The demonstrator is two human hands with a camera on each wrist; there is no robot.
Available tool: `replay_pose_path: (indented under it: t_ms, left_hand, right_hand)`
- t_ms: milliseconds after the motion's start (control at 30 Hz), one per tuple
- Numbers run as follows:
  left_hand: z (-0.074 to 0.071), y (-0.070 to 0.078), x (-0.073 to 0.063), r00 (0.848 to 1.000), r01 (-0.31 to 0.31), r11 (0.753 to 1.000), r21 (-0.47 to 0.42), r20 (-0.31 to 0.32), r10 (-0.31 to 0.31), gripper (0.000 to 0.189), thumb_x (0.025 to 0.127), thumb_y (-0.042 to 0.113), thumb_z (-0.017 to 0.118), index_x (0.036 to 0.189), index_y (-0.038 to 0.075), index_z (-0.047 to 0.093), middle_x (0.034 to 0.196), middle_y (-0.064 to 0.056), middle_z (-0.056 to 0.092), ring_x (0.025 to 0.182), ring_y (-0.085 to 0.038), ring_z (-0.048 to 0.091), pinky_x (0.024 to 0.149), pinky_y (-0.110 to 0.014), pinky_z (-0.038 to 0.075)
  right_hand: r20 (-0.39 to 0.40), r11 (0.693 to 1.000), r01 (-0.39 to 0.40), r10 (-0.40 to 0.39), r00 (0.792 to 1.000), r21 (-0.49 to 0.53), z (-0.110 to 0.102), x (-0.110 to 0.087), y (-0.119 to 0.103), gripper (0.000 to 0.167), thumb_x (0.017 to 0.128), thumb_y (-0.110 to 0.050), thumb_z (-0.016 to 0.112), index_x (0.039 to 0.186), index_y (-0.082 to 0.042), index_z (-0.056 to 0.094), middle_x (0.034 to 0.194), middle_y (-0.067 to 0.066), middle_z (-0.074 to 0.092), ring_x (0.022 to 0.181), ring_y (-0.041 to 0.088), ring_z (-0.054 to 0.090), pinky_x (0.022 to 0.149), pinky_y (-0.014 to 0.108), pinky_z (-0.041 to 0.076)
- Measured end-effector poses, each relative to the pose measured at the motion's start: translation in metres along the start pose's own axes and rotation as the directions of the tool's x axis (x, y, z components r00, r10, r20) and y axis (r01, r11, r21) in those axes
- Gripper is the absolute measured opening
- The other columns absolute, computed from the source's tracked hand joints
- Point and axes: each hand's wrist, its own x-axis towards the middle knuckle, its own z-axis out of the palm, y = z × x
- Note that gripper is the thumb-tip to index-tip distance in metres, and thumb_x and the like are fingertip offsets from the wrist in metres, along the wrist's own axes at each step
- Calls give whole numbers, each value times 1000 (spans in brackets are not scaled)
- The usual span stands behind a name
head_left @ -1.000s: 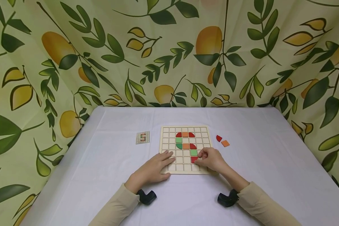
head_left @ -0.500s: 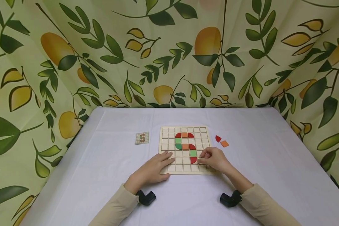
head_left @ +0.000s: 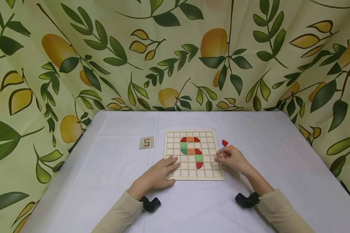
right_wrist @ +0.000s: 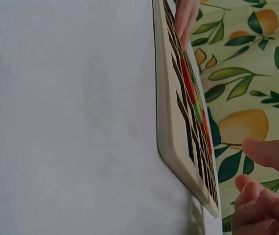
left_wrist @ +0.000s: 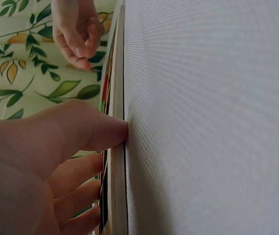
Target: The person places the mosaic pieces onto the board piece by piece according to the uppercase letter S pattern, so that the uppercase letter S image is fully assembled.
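A square wooden grid board (head_left: pixel 198 178) lies on the table, with red, orange and green flat pieces set in its cells in an S shape. My left hand (head_left: pixel 158 173) rests on the board's near left part, fingers spread. In the left wrist view its thumb (left_wrist: pixel 100 131) touches the board's near edge. My right hand (head_left: pixel 234 160) hovers at the board's right edge, fingers loosely bent and nothing visible between them. Beyond it lie a loose red quarter-circle piece (head_left: pixel 225 142) and an orange square piece (head_left: pixel 231 146), partly hidden by the hand.
Left of the board lies a small card (head_left: pixel 146 142) printed with a gridded S pattern. White cloth (head_left: pixel 110 161) covers the table. A fruit-and-leaf patterned curtain (head_left: pixel 175 64) hangs behind and at both sides.
My right hand has drawn back from the lower red quarter-circle piece and moved right, off the grid and towards the loose pieces. The left hand stays in place.
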Motion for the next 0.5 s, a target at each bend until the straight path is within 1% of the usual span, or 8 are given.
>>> replay_pose_path:
  t_ms: [167, 300, 367, 500]
  left_hand:
    - [0, -1, 0, 1000, -6, 1000, 0, -3, 6, 59, 88, 30, 61, 142, 13, 48, 156, -6, 38, 148, -28, 31, 121, -46, 30]
    - [0, -1, 0, 1000, -7, 1000, -4, -5, 7, 59, 88, 30, 61, 142, 12, 48, 156, -6, 38, 148, -28, 31, 121, -46, 30]
    - [0, -1, 0, 1000, -6, 1000, -6, -6, 6, 59, 88, 30, 61, 142, 12, 48, 156, -6, 38, 148, -28, 31, 121, -47, 30]
    - [0, -1, 0, 1000, -5, 1000, -5, -5, 5, 59, 88, 30, 61, 142, 13, 48, 156, -6, 38, 148, -28, 31, 121, -46, 30]
  right_hand:
    - [25, 1000, 6, -6, 1000, -1, -12, 3, 9, 32, 81, -17, 75, 103, 4, 64, 74, 2, 54, 59, 9, 47, 50, 19, 41]
    - [48, 999, 49, -48, 998, -12, -22, 5, 19, 31, 82, -16, 74, 102, 4, 64, 73, 2, 54, 56, 6, 46, 49, 18, 41]
    - [52, 998, 64, -63, 997, -17, -26, 7, 24, 30, 82, -16, 74, 102, 4, 64, 72, 1, 54, 55, 4, 46, 49, 18, 40]
    - [47, 998, 64, -63, 997, -25, -33, 10, 33, 30, 83, -16, 73, 104, 4, 63, 74, -1, 54, 56, 3, 46, 49, 18, 42]
